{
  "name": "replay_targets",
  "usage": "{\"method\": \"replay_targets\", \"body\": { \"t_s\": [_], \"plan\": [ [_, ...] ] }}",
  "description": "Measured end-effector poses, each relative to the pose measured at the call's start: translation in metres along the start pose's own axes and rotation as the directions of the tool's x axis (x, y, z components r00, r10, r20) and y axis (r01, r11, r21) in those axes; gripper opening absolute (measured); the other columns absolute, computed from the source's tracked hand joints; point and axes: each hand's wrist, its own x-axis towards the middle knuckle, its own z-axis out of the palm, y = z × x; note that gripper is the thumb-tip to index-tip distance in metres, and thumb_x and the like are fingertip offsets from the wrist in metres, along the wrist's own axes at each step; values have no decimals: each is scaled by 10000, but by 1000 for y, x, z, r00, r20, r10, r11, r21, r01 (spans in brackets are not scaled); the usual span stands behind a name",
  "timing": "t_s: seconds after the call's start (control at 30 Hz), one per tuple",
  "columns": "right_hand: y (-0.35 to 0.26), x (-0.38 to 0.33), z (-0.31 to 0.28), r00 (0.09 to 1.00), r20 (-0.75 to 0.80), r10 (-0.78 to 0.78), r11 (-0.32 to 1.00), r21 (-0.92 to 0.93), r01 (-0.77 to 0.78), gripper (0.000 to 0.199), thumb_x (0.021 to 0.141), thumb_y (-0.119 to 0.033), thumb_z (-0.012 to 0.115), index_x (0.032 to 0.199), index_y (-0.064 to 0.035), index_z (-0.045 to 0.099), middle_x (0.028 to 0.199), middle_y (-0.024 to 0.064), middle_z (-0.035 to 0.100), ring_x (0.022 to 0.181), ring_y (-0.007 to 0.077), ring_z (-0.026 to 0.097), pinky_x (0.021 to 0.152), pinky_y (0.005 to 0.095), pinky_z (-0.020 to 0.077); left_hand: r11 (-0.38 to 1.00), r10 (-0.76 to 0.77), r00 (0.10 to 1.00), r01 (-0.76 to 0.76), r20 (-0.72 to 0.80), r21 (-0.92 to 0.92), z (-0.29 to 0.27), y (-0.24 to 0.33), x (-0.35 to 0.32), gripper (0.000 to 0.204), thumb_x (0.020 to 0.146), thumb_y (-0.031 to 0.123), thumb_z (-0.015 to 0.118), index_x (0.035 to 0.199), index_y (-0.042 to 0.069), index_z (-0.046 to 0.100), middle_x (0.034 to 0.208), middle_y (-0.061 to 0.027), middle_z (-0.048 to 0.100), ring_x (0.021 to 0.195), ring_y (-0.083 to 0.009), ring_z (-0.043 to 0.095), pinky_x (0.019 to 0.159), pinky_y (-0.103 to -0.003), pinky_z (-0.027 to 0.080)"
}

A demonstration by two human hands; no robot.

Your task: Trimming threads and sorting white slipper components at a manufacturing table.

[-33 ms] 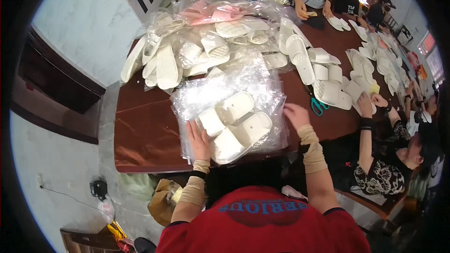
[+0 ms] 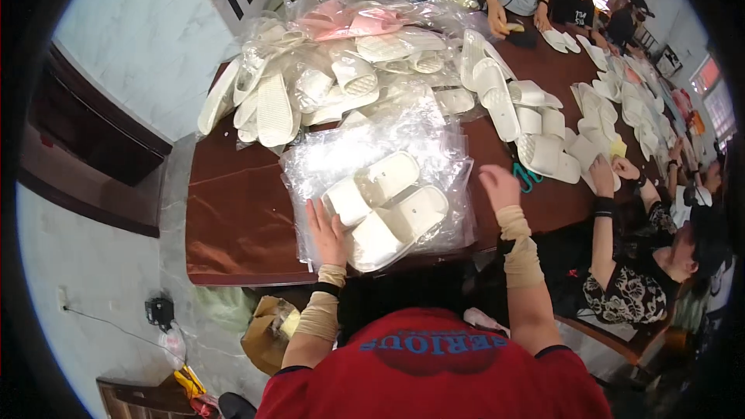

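A pair of white slippers (image 2: 386, 213) lies on a stack of clear plastic bags (image 2: 458, 225) near the table's front edge. My left hand (image 2: 327, 234) rests at the left side of the pair with its fingers stretched out. Just right of the bags, my right hand (image 2: 499, 188) is lifted with loosely bent fingers and nothing visible in it. Beyond that hand lie teal-handled scissors (image 2: 528, 177), their blades partly under white slippers.
Bagged white slippers (image 2: 275, 109) are heaped at the back left, with a pink pair (image 2: 357, 22) on top. Loose white slippers (image 2: 543, 151) run along the right side of the brown table (image 2: 233, 225). Other people work at the far end and right. An open cardboard box (image 2: 268, 334) stands below.
My right hand has moved right, away from the bags' edge and closer to the scissors. My left hand and the pair of slippers keep their places.
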Motion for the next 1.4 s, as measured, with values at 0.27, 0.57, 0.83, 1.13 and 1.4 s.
{"method": "replay_targets", "body": {
  "t_s": [0.27,0.57,0.83,1.13,1.4],
  "plan": [
    [-103,56,-15,986,112,-125,988,109,113,216,873,-224,622,947,-21,628,801,118,652,703,223,633,642,320,491,999,13,999,-14,-39,-31,0,-4,-2,497,972,237,449,1389,-14,348,1487,-219,244,1377,-385,232,1123,-444,218],
    [-21,63,-23,894,435,105,993,-86,-75,182,790,-214,672,855,-59,600,760,97,659,703,270,637,632,362,481,999,-21,999,21,-26,-29,1,-1,-2,464,959,187,463,1375,1,375,1465,-223,280,1362,-396,260,1116,-450,235],
    [-80,56,-1,890,456,-9,995,95,-38,114,816,-127,604,858,-27,640,705,112,646,587,214,627,584,323,484,993,-54,996,45,-77,-107,1,-12,-2,455,968,198,439,1364,-18,382,1437,-220,342,1355,-372,292,1115,-430,242],
    [-43,38,62,419,907,34,997,-2,-78,301,826,-190,679,1046,5,614,940,83,658,855,183,603,735,342,489,961,-121,989,95,-83,-261,-5,-11,-2,435,983,226,393,1355,1,408,1427,-174,392,1359,-329,313,1114,-403,248],
    [11,24,107,709,691,143,949,109,-297,379,803,-185,725,1108,4,599,961,91,649,871,166,588,792,305,463,941,-185,980,154,-78,-301,-7,-7,-1,423,994,268,377,1329,27,469,1425,-211,390,1335,-338,354,1103,-391,262]
  ]
}}
